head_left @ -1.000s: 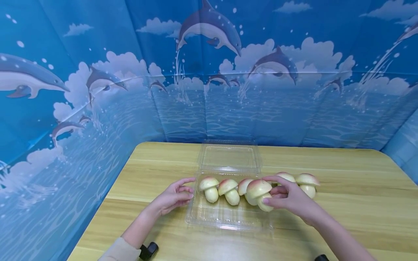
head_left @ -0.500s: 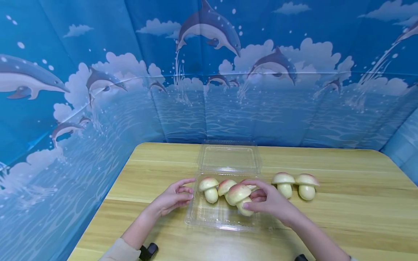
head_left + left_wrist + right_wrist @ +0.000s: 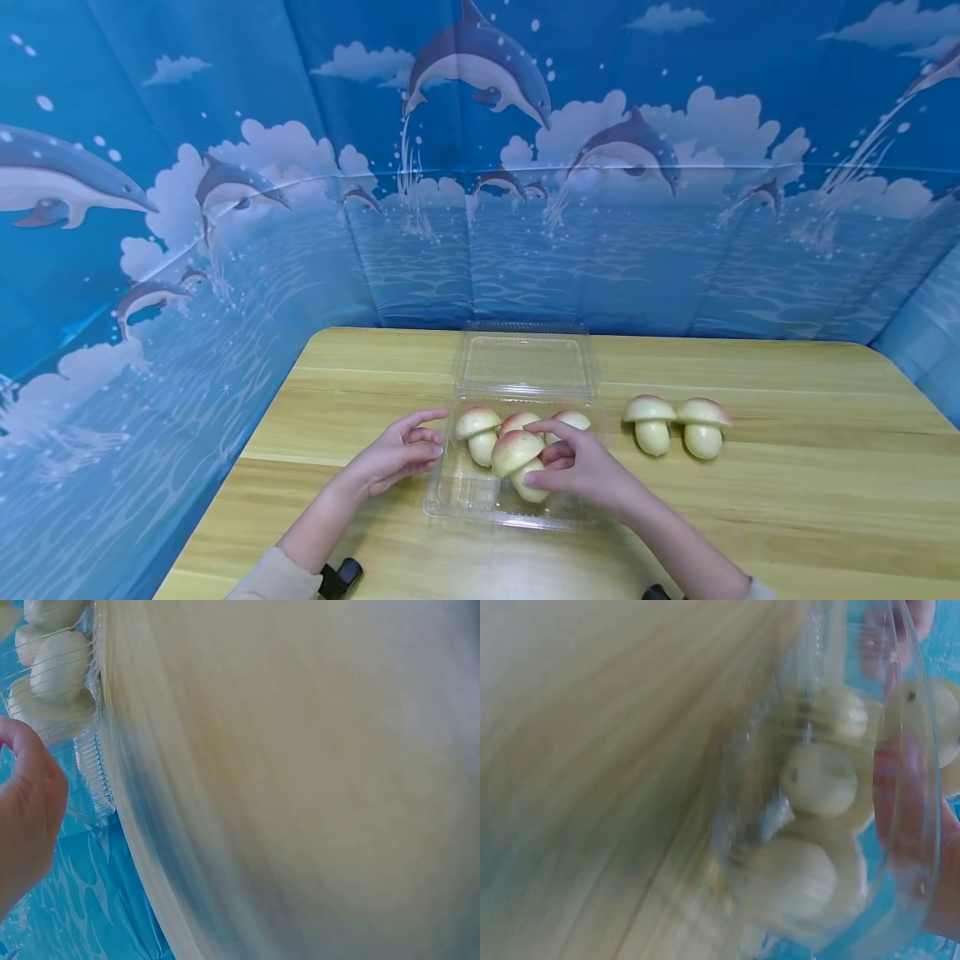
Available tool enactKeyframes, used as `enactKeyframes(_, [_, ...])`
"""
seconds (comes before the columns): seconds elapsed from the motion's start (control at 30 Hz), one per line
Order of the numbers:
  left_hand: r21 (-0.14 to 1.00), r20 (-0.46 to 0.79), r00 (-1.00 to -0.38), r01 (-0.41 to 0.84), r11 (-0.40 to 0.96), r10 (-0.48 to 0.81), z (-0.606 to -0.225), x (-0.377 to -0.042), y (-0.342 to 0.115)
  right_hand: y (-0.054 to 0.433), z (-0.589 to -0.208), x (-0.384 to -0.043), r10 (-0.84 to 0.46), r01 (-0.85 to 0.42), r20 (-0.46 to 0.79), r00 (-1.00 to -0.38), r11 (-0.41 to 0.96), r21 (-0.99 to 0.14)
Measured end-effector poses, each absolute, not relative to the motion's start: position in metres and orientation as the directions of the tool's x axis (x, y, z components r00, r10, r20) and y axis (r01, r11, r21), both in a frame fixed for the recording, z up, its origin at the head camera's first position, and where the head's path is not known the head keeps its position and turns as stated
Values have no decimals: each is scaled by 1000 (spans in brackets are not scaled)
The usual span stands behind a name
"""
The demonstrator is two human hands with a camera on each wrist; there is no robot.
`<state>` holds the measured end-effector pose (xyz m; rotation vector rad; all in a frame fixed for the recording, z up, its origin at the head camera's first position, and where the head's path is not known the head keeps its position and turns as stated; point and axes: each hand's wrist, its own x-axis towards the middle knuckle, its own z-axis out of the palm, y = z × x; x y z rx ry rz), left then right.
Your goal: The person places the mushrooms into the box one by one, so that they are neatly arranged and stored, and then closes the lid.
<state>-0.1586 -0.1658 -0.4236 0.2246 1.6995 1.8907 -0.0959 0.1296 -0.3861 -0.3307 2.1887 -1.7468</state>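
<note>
My right hand (image 3: 581,467) pinches a mushroom-shaped model (image 3: 517,454), pale yellow with a pinkish cap, between thumb and fingers. It is held over the front of a clear plastic clamshell box (image 3: 450,504), tilted with its cap up and left. Three similar mushrooms lie in a row along the back of the box: a left one (image 3: 478,435), a partly covered middle one (image 3: 517,420) and a right one (image 3: 572,418) behind my fingers. My left hand (image 3: 401,450) rests by the box's left edge, index fingertip at the rim, fingers loosely bent and holding nothing.
Two more mushrooms, one (image 3: 651,425) touching the other (image 3: 703,429), lie on the wooden table (image 3: 810,467) right of the box. The box's lid (image 3: 525,362) is folded back behind it. A blue dolphin-print cloth (image 3: 420,267) hangs along the table's far edge.
My right hand has carried its mushroom leftward and slightly nearer, from the box's right side to its middle, uncovering the two mushrooms on the table. The left hand has stayed still.
</note>
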Motion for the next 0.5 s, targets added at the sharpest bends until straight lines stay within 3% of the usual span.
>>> enactKeyframes(0.5, [959, -220, -813, -283, -34, 540, -422, -158, -165, 94, -403, -98, -384, 29, -98, -918, 182, -983])
